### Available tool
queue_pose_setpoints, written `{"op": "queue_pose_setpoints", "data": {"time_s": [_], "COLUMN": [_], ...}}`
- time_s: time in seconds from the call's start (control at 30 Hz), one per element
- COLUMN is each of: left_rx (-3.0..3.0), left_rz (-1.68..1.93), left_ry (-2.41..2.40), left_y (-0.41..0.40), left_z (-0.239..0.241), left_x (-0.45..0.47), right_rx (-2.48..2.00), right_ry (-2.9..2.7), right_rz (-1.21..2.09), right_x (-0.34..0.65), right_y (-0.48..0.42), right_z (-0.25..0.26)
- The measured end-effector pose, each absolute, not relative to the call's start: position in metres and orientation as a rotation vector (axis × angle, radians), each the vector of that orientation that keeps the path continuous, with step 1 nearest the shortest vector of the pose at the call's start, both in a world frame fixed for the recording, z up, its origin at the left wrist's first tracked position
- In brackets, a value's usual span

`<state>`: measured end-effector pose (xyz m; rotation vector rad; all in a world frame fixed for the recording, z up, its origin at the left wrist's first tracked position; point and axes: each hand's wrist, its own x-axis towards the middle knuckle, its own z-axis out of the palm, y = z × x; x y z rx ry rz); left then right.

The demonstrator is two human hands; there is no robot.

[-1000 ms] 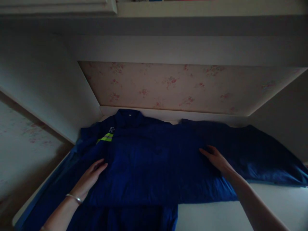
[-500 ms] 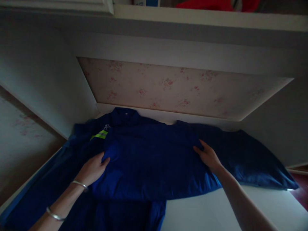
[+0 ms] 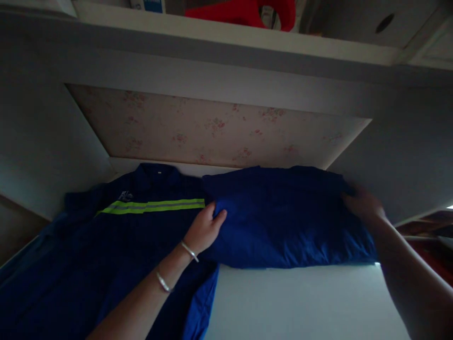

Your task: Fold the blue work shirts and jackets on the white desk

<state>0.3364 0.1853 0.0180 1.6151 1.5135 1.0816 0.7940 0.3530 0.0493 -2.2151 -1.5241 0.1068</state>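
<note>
A dark blue work jacket (image 3: 106, 245) with a yellow-green reflective stripe (image 3: 152, 206) lies spread on a white surface (image 3: 300, 302). A second dark blue folded piece of cloth (image 3: 283, 217) lies to its right against the back wall. My left hand (image 3: 205, 229), with bracelets on the wrist, grips the left edge of that folded cloth. At the cloth's far right end my right hand (image 3: 364, 205) holds it, blurred by motion.
The surface sits in a recess backed by floral wallpaper (image 3: 212, 127), with grey walls on both sides. On a shelf (image 3: 247, 38) overhead sits something red (image 3: 247, 12). The scene is dim.
The folded blue cloth has been slid off the jacket to the right, uncovering the reflective stripe. Both hands moved right with it, and the view shifted right.
</note>
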Motion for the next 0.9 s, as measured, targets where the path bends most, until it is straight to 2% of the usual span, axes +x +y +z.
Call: {"op": "queue_pose_setpoints", "data": {"time_s": [0.13,0.3,0.4,0.53,0.6,0.67,0.77,0.9], "left_rx": [1.831,1.982,1.865,1.676,1.587,1.468,1.189,0.882], "left_rz": [0.878,0.503,0.133,-0.133,-0.096,-0.004,0.362,0.827], "left_ry": [1.553,1.721,1.888,1.881,1.923,1.94,1.913,1.777], "left_y": [0.176,0.08,0.019,-0.022,-0.026,-0.027,-0.031,-0.038], "left_z": [-0.013,-0.035,-0.046,-0.066,-0.074,-0.076,-0.064,-0.025], "left_x": [0.371,0.352,0.337,0.33,0.326,0.315,0.284,0.232], "right_rx": [-2.28,-1.819,-1.531,-1.31,-1.254,-1.284,-1.366,-1.328], "right_ry": [-1.523,-1.902,-1.877,-1.652,-1.548,-1.424,-1.204,-1.022], "right_rz": [-0.091,-0.01,0.331,1.196,1.446,1.528,1.58,1.693], "right_x": [0.788,0.697,0.625,0.543,0.515,0.495,0.476,0.45], "right_y": [0.337,0.271,0.212,0.143,0.127,0.123,0.131,0.152], "right_z": [0.04,-0.027,-0.064,-0.085,-0.088,-0.09,-0.088,-0.076]}}
